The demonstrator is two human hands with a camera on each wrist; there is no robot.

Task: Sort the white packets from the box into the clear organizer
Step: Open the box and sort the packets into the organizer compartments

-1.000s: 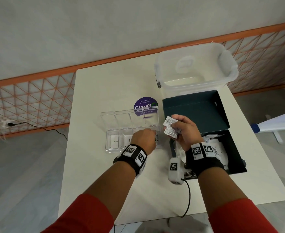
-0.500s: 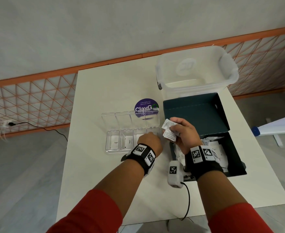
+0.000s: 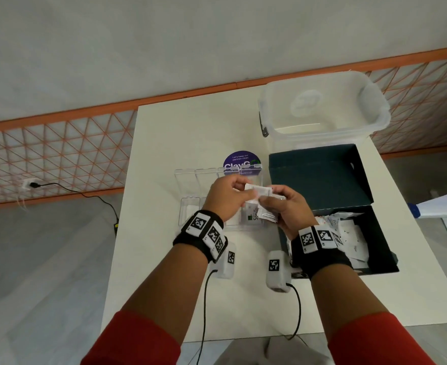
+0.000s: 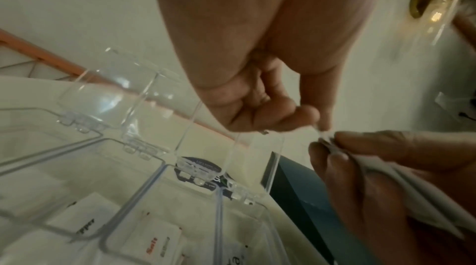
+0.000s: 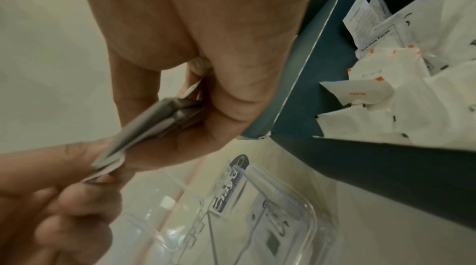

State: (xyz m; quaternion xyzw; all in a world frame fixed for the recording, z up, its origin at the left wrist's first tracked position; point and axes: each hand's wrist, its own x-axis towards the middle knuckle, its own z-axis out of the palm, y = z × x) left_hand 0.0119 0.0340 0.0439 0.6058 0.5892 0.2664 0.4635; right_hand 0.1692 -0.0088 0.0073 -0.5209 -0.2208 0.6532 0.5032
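Both hands meet above the right end of the clear organizer [image 3: 188,209]. My right hand [image 3: 283,204] grips a small stack of white packets [image 3: 266,217]. My left hand [image 3: 230,196] pinches the end of the top white packet [image 3: 260,191] of that stack. The wrist views show the pinch [image 4: 322,133] and the stack held edge-on [image 5: 144,129]. The organizer's compartments hold white packets [image 4: 152,241] below the hands. The dark box [image 3: 375,227] to the right holds several more white packets [image 3: 351,233].
An empty clear plastic tub [image 3: 322,111] stands at the table's back right, behind the box's raised lid [image 3: 317,175]. A purple round sticker [image 3: 241,160] lies behind the organizer. Two wrist camera cables [image 3: 204,299] hang over the table's near edge.
My left hand has lifted from the organizer's right compartments and moved right to pinch a packet of the stack in my right hand. The right hand stayed over the organizer's right end.
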